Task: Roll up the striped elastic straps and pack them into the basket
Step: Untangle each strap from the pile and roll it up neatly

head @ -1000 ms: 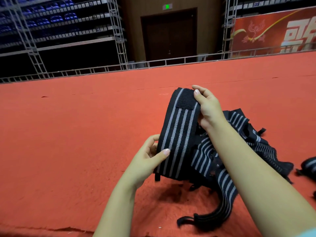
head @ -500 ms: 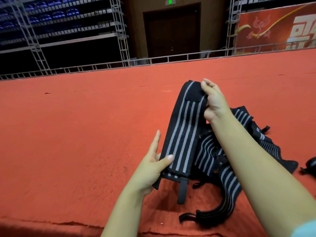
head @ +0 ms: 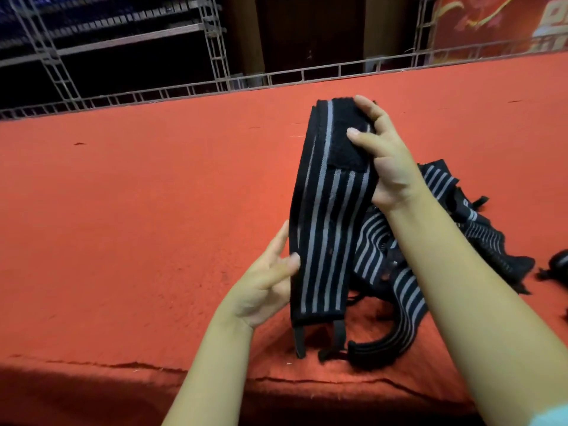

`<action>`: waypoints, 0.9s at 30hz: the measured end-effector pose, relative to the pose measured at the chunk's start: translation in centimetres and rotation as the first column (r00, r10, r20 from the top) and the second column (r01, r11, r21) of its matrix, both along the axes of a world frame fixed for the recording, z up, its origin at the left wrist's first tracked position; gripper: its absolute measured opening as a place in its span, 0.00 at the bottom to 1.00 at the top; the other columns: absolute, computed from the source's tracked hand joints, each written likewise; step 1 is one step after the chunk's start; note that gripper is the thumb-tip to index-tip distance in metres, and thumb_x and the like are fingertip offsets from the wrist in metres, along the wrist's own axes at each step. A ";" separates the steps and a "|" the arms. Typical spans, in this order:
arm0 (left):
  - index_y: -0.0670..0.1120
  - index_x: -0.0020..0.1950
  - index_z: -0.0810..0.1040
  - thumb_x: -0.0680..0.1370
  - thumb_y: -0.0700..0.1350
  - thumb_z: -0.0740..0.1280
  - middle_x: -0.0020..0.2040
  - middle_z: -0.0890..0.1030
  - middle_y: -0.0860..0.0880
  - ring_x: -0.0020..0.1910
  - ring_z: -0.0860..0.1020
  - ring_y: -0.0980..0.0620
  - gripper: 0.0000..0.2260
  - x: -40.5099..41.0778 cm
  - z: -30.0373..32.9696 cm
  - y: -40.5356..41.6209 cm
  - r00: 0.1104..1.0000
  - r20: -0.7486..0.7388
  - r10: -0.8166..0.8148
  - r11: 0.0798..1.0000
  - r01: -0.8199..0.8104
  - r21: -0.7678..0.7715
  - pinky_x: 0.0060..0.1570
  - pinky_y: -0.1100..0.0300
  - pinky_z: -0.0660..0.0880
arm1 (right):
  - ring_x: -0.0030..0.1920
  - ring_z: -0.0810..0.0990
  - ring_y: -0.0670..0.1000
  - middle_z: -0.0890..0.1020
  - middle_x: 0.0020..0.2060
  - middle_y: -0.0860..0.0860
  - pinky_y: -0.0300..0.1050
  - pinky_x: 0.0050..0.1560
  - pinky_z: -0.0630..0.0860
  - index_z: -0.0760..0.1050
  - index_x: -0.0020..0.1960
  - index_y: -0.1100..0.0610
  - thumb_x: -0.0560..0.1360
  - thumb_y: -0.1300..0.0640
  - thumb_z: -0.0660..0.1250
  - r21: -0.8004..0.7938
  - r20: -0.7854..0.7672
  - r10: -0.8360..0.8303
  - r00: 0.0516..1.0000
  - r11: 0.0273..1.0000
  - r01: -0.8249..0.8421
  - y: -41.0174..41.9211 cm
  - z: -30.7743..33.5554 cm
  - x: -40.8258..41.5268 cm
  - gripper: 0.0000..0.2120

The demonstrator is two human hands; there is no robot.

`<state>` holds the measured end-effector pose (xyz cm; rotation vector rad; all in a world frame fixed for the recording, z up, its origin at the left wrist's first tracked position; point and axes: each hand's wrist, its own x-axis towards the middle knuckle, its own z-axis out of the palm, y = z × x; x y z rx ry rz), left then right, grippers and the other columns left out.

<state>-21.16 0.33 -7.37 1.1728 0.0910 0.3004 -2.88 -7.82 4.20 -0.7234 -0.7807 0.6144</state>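
A black strap with grey stripes (head: 325, 229) is held upright and flat above the red surface. My right hand (head: 384, 158) pinches its top end, thumb on the black fuzzy patch. My left hand (head: 267, 281) touches the strap's lower left edge, thumb on the front and fingers spread behind. Two thin black loops hang from its bottom end. Behind it lies a heap of more striped straps (head: 461, 235). No basket is in view.
The red carpeted surface (head: 138, 226) has a frayed front edge close to me. A rolled dark strap (head: 558, 265) lies at the far right. A metal railing (head: 184, 90) and scaffolding stand beyond the far edge.
The strap now hangs straighter and fully unfolded, its bottom loops showing. My right thumb has come round onto the fuzzy patch. My left hand's grip has loosened, fingers spreading.
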 end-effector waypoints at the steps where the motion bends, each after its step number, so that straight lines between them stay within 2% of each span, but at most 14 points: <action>1: 0.50 0.77 0.64 0.72 0.51 0.76 0.71 0.72 0.39 0.66 0.74 0.42 0.36 0.2 0.6 0.0 0.999 0.035 -0.017 0.999 0.018 -0.039 0.64 0.45 0.72 | 0.49 0.81 0.51 0.77 0.56 0.52 0.48 0.48 0.81 0.70 0.62 0.51 0.78 0.70 0.58 0.004 0.039 0.034 0.999 0.999 -0.034 -0.3 -0.3 -0.7 0.19; 2: 0.47 0.75 0.67 0.72 0.56 0.74 0.70 0.73 0.39 0.66 0.74 0.42 0.35 0.4 1.1 0.1 0.998 0.054 -0.014 0.996 0.018 -0.086 0.66 0.44 0.70 | 0.49 0.81 0.49 0.78 0.56 0.51 0.46 0.47 0.80 0.71 0.62 0.51 0.77 0.70 0.58 -0.006 0.079 0.062 0.995 0.998 -0.061 -0.6 -0.6 -1.4 0.20; 4: 0.41 0.76 0.64 0.70 0.61 0.73 0.72 0.70 0.37 0.70 0.70 0.39 0.41 0.9 2.3 0.7 0.996 0.079 0.030 0.981 -0.015 -0.191 0.70 0.41 0.65 | 0.49 0.82 0.47 0.80 0.54 0.49 0.42 0.46 0.79 0.72 0.61 0.50 0.76 0.70 0.60 -0.044 0.142 0.124 0.982 0.992 -0.118 -1.1 -1.6 -2.7 0.20; 6: 0.38 0.76 0.63 0.71 0.64 0.70 0.74 0.65 0.34 0.73 0.65 0.36 0.43 1.3 3.8 1.3 0.988 0.120 0.095 0.965 -0.062 -0.256 0.72 0.38 0.60 | 0.51 0.81 0.46 0.81 0.53 0.48 0.41 0.49 0.78 0.73 0.61 0.49 0.74 0.69 0.63 -0.083 0.205 0.211 0.956 0.977 -0.198 -1.6 -3.3 -3.6 0.21; 8: 0.36 0.71 0.70 0.72 0.65 0.64 0.71 0.69 0.32 0.69 0.71 0.36 0.39 1.3 5.3 1.6 0.978 0.112 0.176 0.949 -0.138 -0.285 0.69 0.39 0.66 | 0.54 0.80 0.46 0.81 0.55 0.46 0.40 0.52 0.77 0.75 0.60 0.48 0.73 0.67 0.65 -0.168 0.289 0.287 0.913 0.954 -0.246 -2.4 -5.2 -4.2 0.21; 10: 0.35 0.65 0.75 0.74 0.64 0.59 0.63 0.77 0.33 0.60 0.79 0.38 0.35 1.2 6.4 1.7 0.965 0.067 0.253 0.945 -0.232 -0.230 0.62 0.42 0.74 | 0.57 0.79 0.47 0.80 0.57 0.45 0.41 0.55 0.75 0.77 0.59 0.48 0.74 0.68 0.66 -0.284 0.370 0.346 0.862 0.926 -0.249 -3.3 -7.1 -4.7 0.20; 12: 0.37 0.61 0.78 0.76 0.58 0.60 0.55 0.82 0.36 0.53 0.82 0.41 0.27 1.1 6.7 1.3 0.949 -0.002 0.316 0.944 -0.314 -0.104 0.55 0.47 0.79 | 0.56 0.79 0.45 0.81 0.54 0.44 0.39 0.55 0.75 0.78 0.57 0.50 0.75 0.70 0.65 -0.361 0.376 0.379 0.845 0.900 -0.243 -4.1 -8.8 -4.9 0.18; 15: 0.39 0.58 0.78 0.79 0.44 0.64 0.50 0.84 0.41 0.50 0.82 0.43 0.12 1.1 5.5 0.4 0.897 -0.021 0.442 0.890 -0.435 0.137 0.48 0.53 0.81 | 0.45 0.79 0.43 0.82 0.42 0.44 0.36 0.47 0.75 0.81 0.46 0.50 0.73 0.63 0.69 -0.392 0.299 0.331 0.895 0.898 -0.202 -4.8 -10.2 -4.9 0.08; 17: 0.40 0.59 0.77 0.77 0.42 0.67 0.53 0.83 0.43 0.52 0.82 0.45 0.12 1.0 4.3 -0.4 0.889 0.052 0.455 0.865 -0.456 0.211 0.50 0.54 0.80 | 0.43 0.78 0.47 0.80 0.40 0.48 0.41 0.44 0.76 0.80 0.42 0.51 0.70 0.57 0.69 -0.360 0.152 0.279 0.948 0.909 -0.210 -4.9 -10.6 -4.5 0.02; 19: 0.43 0.58 0.78 0.75 0.43 0.66 0.52 0.84 0.46 0.51 0.82 0.49 0.12 0.7 3.5 -1.3 0.889 0.113 0.444 0.863 -0.458 0.213 0.50 0.57 0.79 | 0.42 0.78 0.50 0.80 0.42 0.52 0.43 0.42 0.76 0.76 0.47 0.56 0.71 0.54 0.66 -0.348 0.011 0.263 0.965 0.906 -0.243 -4.9 -10.1 -4.3 0.08; 22: 0.46 0.54 0.79 0.73 0.41 0.66 0.48 0.85 0.49 0.48 0.83 0.52 0.11 0.1 3.1 -2.3 0.908 0.119 0.402 0.879 -0.419 0.229 0.46 0.60 0.79 | 0.47 0.82 0.55 0.83 0.48 0.58 0.49 0.48 0.78 0.72 0.61 0.67 0.76 0.42 0.60 -0.396 -0.120 0.260 0.958 0.873 -0.286 -4.6 -9.4 -4.4 0.29; 24: 0.46 0.55 0.79 0.72 0.40 0.66 0.48 0.85 0.50 0.48 0.83 0.53 0.12 -0.2 2.8 -2.7 0.928 0.098 0.361 0.887 -0.373 0.272 0.46 0.61 0.78 | 0.56 0.81 0.59 0.83 0.55 0.60 0.54 0.57 0.77 0.74 0.64 0.63 0.76 0.33 0.49 -0.447 -0.084 0.245 0.966 0.857 -0.256 -4.5 -9.1 -4.5 0.37; 25: 0.46 0.56 0.79 0.73 0.40 0.66 0.48 0.85 0.50 0.49 0.83 0.53 0.12 -0.3 2.7 -2.9 0.934 0.087 0.346 0.885 -0.356 0.299 0.46 0.62 0.78 | 0.58 0.80 0.59 0.82 0.56 0.59 0.55 0.60 0.76 0.76 0.64 0.60 0.73 0.30 0.47 -0.462 -0.056 0.228 0.972 0.857 -0.227 -4.4 -9.1 -4.7 0.40; 27: 0.46 0.58 0.78 0.73 0.39 0.65 0.50 0.85 0.52 0.50 0.82 0.55 0.14 -0.5 2.4 -3.0 0.949 0.062 0.310 0.885 -0.311 0.347 0.48 0.64 0.77 | 0.58 0.81 0.57 0.83 0.55 0.57 0.53 0.59 0.76 0.78 0.62 0.57 0.71 0.30 0.50 -0.444 -0.034 0.177 0.984 0.879 -0.173 -4.3 -8.7 -4.9 0.38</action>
